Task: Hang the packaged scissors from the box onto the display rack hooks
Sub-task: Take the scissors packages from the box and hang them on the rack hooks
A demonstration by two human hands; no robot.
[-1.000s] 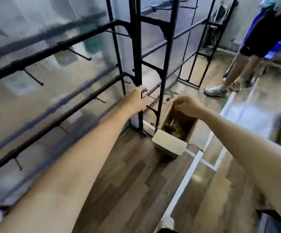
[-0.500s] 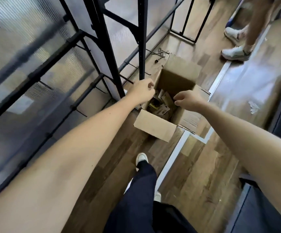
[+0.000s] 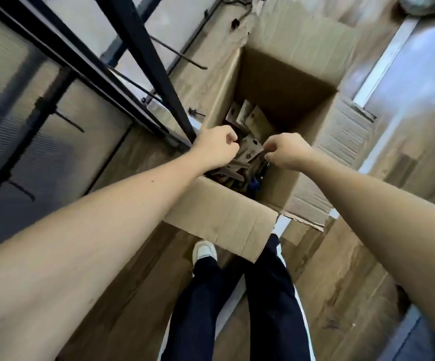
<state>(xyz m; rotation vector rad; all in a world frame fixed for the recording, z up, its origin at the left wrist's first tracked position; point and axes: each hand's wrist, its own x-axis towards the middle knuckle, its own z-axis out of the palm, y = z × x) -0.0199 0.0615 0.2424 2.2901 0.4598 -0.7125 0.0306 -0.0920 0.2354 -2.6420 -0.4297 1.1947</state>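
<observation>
**A:** What fills most of the view?

**B:** The wooden floor (image 3: 341, 269). At its left side stands the black display rack (image 3: 143, 48), in front of frosted panels.

**A:** And the box?

**B:** 1 open cardboard box (image 3: 221, 217) stands on the floor just beside the rack's foot. Its near flap folds out toward the person's dark trousers (image 3: 271, 308) and 1 white shoe (image 3: 204, 252).

**A:** The hands?

**B:** Both hang over the box's opening. The left hand (image 3: 216, 147) is above the box's left wall, fingers curled into a loose fist with nothing visible in it. The right hand (image 3: 288, 151) is nearer the right wall, fingers bent down toward the packages. I cannot tell whether it pinches 1.

**A:** Where are the scissors?

**B:** The packaged scissors (image 3: 250, 118) lie jumbled in the bottom of the box, toward its left and near walls. Thin hooks (image 3: 180, 54) stick out from the rack's bars above the floor.
</observation>
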